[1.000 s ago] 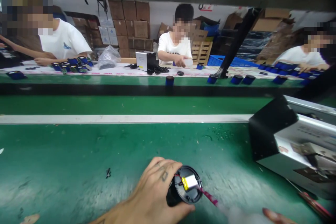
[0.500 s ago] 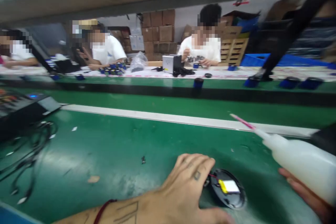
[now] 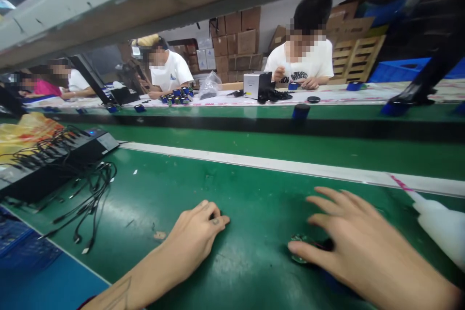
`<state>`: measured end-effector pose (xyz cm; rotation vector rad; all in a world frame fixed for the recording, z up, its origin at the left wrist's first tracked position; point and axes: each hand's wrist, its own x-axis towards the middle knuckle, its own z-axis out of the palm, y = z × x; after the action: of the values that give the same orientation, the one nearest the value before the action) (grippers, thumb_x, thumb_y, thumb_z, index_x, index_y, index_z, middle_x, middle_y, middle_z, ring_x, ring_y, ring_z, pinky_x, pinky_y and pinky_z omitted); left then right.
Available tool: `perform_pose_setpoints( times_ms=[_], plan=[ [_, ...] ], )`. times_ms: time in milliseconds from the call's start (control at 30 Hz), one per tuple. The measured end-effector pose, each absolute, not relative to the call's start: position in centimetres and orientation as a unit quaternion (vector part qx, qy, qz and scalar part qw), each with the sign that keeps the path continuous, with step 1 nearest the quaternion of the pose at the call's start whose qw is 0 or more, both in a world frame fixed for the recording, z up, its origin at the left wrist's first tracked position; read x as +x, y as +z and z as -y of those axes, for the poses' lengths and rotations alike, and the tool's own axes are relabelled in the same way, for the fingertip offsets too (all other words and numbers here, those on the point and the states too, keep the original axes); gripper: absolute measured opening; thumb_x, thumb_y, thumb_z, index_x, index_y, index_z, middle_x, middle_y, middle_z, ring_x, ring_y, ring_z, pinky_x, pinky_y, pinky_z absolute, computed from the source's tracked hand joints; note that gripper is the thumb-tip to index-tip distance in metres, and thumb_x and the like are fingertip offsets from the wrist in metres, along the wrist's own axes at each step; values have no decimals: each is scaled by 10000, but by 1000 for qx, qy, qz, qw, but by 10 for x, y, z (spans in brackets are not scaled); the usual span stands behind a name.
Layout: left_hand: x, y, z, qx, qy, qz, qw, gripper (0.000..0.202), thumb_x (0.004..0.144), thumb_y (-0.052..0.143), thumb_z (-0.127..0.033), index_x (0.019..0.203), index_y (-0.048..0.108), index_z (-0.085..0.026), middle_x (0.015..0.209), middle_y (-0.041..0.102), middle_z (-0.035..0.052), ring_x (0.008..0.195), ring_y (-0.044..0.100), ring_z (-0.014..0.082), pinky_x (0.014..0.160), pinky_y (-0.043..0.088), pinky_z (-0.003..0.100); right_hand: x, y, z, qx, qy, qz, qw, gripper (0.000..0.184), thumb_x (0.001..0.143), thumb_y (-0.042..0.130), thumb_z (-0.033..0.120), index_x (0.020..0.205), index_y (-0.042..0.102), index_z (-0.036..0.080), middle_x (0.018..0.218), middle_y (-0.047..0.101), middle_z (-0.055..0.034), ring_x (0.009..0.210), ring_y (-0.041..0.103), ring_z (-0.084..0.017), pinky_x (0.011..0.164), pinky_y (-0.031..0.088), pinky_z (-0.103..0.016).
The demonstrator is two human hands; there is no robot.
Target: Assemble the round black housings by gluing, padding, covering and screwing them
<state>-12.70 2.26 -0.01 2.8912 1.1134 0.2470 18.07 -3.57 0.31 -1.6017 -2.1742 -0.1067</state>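
Observation:
My left hand (image 3: 199,227) rests low over the green bench (image 3: 232,271), its fingers curled together. A dark spot shows between the fingers, too small to name. My right hand (image 3: 345,232) is spread, fingers apart, over a small green circuit board (image 3: 300,248); its thumb lies across the board's edge. Dark and blue parts under that palm are mostly hidden. Beyond the right wrist is a white squeeze bottle (image 3: 441,227) with a pink-marked nozzle, apart from the hand and cut off by the picture's edge.
Black cables (image 3: 92,203) lie at left beside a black multi-port box (image 3: 61,164). A white strip (image 3: 254,161) runs along the bench. Across it, several people sit at a second table with blue round parts (image 3: 178,96) and a silver box (image 3: 256,85). A shelf beam hangs overhead.
My right hand has left the squeeze bottle and come over the parts. My left hand has moved left, away from the round black housing with the battery, which no longer shows. The view has shifted.

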Motion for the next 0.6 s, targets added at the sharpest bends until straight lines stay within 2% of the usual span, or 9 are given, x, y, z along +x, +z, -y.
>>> perform_pose_setpoints(
  times_ms=[33, 67, 133, 233, 300, 367, 500, 567, 600],
  plan=[
    [-125, -2, -23, 932, 74, -355, 15, 262, 953, 426, -127, 1014, 676, -177, 882, 642, 62, 805, 595, 209, 665, 503, 316, 166, 8, 30, -563, -15, 810, 166, 281, 640, 810, 422, 586, 706, 167, 928, 702, -161, 1079, 560, -476, 896, 395, -729],
    [-125, -4, -25, 933, 74, -353, 17, 269, 952, 416, -113, 982, 679, -163, 870, 640, 65, 801, 592, 209, 675, 504, 321, 155, 13, 26, -551, 8, 824, 132, 232, 639, 815, 336, 540, 670, 184, 884, 707, -119, 1071, 580, -446, 886, 437, -695],
    [-126, -6, -27, 933, 84, -348, 24, 283, 952, 398, -95, 952, 676, -149, 856, 641, 67, 801, 590, 206, 701, 504, 327, 149, 21, 26, -537, 70, 830, 132, 184, 707, 758, 249, 570, 639, 221, 876, 697, -33, 1080, 603, -346, 855, 542, -542],
    [-124, -5, -26, 934, 123, -334, 42, 295, 968, 372, -99, 983, 662, -152, 886, 661, 72, 823, 603, 199, 738, 502, 331, 170, 27, 38, -525, 159, 804, 229, 212, 874, 616, 370, 690, 641, 268, 960, 664, 16, 972, 643, -192, 731, 590, -273],
    [-114, -1, -22, 919, 187, -332, 98, 257, 967, 406, -129, 987, 660, -161, 890, 684, 67, 813, 622, 190, 744, 501, 330, 190, 26, 48, -529, 191, 779, 277, 243, 908, 576, 426, 732, 647, 273, 970, 658, 22, 857, 652, -133, 688, 563, -179],
    [-95, 5, -18, 871, 247, -362, 222, 182, 926, 495, -170, 920, 677, -174, 803, 693, 42, 718, 630, 171, 680, 504, 310, 206, 26, 57, -555, 215, 747, 297, 223, 910, 584, 419, 775, 652, 256, 872, 664, 11, 740, 647, -117, 629, 546, -150],
    [-45, 18, -11, 658, 259, -415, 572, 66, 791, 607, -210, 775, 649, -161, 674, 669, 19, 593, 616, 143, 529, 496, 253, 217, 27, 63, -585, 242, 694, 343, 171, 867, 649, 367, 968, 673, 231, 756, 684, 11, 635, 659, -118, 570, 552, -129],
    [-22, 19, -10, 583, 253, -387, 668, 64, 755, 626, -206, 765, 630, -143, 696, 683, 39, 596, 623, 139, 518, 494, 241, 216, 31, 63, -573, 219, 699, 368, 194, 856, 657, 312, 1039, 677, 247, 764, 704, 26, 628, 675, -104, 579, 549, -97],
    [-13, 19, -10, 569, 253, -370, 689, 67, 746, 634, -199, 763, 629, -135, 699, 686, 46, 594, 623, 135, 522, 492, 237, 216, 32, 63, -560, 200, 715, 369, 160, 856, 646, 269, 1011, 686, 253, 761, 705, 32, 624, 678, -98, 583, 546, -88]
  ],
)
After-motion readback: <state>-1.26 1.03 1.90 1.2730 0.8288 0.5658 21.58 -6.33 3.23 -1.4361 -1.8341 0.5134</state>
